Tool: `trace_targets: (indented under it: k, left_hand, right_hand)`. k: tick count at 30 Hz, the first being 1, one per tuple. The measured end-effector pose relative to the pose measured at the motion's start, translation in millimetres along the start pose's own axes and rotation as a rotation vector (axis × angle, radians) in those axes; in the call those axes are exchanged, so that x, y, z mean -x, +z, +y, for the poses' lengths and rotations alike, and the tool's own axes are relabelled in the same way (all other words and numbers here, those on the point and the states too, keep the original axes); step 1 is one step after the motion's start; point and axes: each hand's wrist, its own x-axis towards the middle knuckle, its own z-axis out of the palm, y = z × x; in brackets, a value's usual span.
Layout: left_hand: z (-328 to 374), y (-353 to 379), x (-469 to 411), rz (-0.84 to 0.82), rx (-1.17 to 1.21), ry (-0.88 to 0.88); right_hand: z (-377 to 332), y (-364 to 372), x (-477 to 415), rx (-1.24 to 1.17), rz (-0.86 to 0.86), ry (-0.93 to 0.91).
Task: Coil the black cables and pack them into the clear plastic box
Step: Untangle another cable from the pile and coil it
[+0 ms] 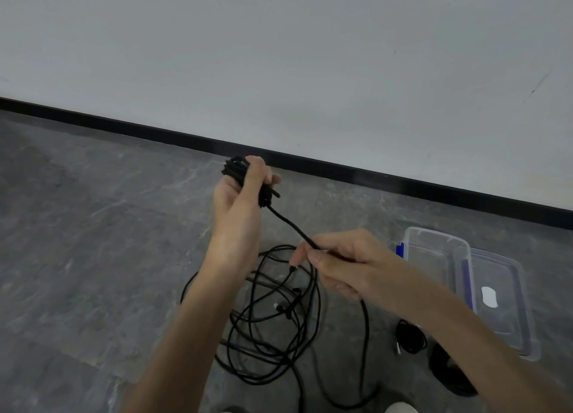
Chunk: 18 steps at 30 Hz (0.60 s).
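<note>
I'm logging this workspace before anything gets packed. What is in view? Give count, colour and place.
coil: one, black, wound in the left grip
cable: one, black, taut from the coil to the right grip
loose cables: count unclear, black, tangled on the floor below the hands
small coil: one, black, on the floor near the box
dark bundle: one, black, partly behind the right arm
box: one, clear, blue latch, on the floor at right
lid: one, clear, white label, right of the box
floor: grey
wall: pale, black skirting
left grip: bare hand, holds the coil
right grip: bare hand, pinches the cable
</note>
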Motion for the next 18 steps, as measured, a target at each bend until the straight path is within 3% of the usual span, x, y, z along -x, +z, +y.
trace_targets:
  k: [5,8,13,18]
  left_hand:
    - [-15,4,4,-0.161,-0.458,0.066]
    - [-22,3,4,-0.285,-0.612,0.081]
    - [-28,6,6,-0.415,-0.708,-0.005]
    - [-10,16,18,-0.618,-0.597,-0.117]
  right_hand:
    - [-5,-6,3,0.120,0.151,-0.073]
    - [-3,-12,5,0.129,0.228,-0.088]
    - [-1,-14,5,0.153,0.278,-0.118]
    - [2,-18,4,0.158,0.337,-0.158]
